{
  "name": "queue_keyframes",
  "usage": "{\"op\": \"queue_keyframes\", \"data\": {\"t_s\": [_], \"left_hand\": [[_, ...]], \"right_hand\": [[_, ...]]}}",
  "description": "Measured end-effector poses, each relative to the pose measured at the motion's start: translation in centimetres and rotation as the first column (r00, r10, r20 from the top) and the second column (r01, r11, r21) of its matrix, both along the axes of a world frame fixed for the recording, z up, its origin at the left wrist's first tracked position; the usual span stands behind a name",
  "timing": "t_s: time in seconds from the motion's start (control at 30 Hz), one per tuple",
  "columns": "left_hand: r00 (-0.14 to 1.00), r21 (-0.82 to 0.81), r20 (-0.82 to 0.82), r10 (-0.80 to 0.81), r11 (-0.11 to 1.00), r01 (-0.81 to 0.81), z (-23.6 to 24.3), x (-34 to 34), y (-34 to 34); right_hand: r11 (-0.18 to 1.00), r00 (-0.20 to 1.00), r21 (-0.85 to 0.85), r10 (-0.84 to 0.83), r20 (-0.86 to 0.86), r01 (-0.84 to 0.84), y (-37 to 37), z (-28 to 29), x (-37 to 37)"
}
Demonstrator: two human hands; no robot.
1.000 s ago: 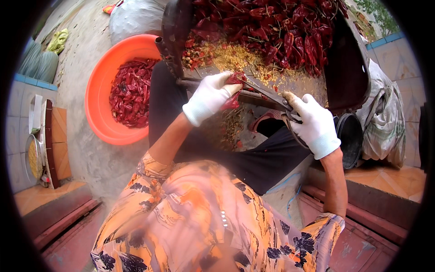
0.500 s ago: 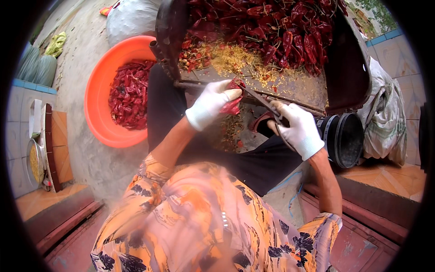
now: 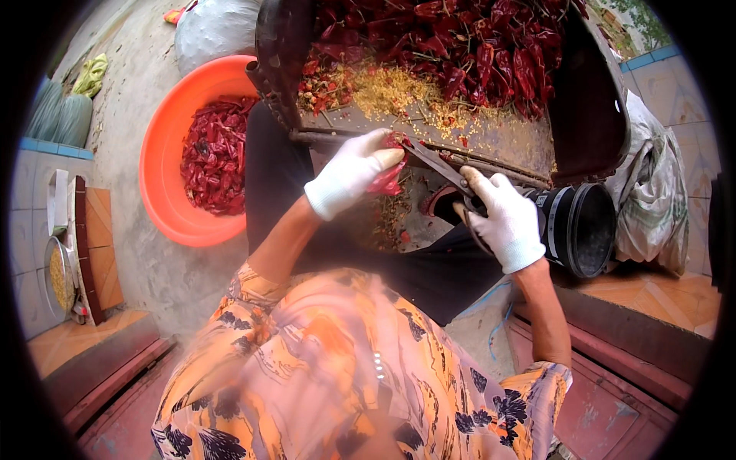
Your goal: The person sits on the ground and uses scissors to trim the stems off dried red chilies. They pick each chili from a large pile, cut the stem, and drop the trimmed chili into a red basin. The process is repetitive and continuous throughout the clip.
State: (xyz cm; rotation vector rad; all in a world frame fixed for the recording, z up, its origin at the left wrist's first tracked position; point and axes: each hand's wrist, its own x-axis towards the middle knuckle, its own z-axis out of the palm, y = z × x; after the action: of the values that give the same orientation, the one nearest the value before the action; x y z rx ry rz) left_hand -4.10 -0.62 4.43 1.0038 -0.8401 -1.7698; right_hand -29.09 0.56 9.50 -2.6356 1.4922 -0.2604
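My gloved left hand (image 3: 345, 172) grips a dried red chilli (image 3: 387, 178), pinched at the scissors' blades. My gloved right hand (image 3: 498, 221) holds large metal scissors (image 3: 440, 164) by the handles, the blades pointing up-left to the chilli. Just beyond both hands is a dark metal tray (image 3: 585, 111) heaped with whole dried chillies (image 3: 491, 61) at the back, with loose yellow seeds (image 3: 408, 92) and stalks toward its near edge. To the left, an orange plastic basin (image 3: 156, 166) holds red chilli pieces (image 3: 211, 153).
A black bucket (image 3: 583, 230) lies beside the tray, near a crumpled white sack (image 3: 648, 199). Another pale sack (image 3: 215, 34) stands behind the basin. Low tiled steps (image 3: 636, 299) flank me; a round pan of yellow bits (image 3: 60, 277) leans at the left.
My right hand with the scissors has moved left and down toward my left hand, which has shifted slightly left. The chilli stays in my left hand.
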Motion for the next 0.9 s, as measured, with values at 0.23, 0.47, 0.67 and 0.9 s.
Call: {"op": "queue_keyframes", "data": {"t_s": [0.23,0.47,0.67,0.9], "left_hand": [[0.943,0.022,-0.025,-0.332,0.943,0.333,-0.3,2.0,-0.2],[0.944,0.060,-0.028,-0.329,0.942,0.330,-0.8,2.1,-0.2],[0.946,0.043,0.065,-0.319,0.948,0.316,0.1,2.7,0.1],[0.928,0.053,-0.047,-0.369,0.927,0.371,-1.1,1.5,0.5]], "right_hand": [[0.994,0.993,-0.005,0.105,-0.054,-0.106,-1.1,1.0,-0.8],[0.877,0.903,0.478,-0.174,0.393,-0.039,1.3,-2.6,0.6],[0.971,0.967,0.237,-0.042,0.250,-0.019,0.8,-0.7,-1.0],[0.986,0.995,0.157,0.033,0.090,-0.047,1.0,-0.6,2.0]]}}
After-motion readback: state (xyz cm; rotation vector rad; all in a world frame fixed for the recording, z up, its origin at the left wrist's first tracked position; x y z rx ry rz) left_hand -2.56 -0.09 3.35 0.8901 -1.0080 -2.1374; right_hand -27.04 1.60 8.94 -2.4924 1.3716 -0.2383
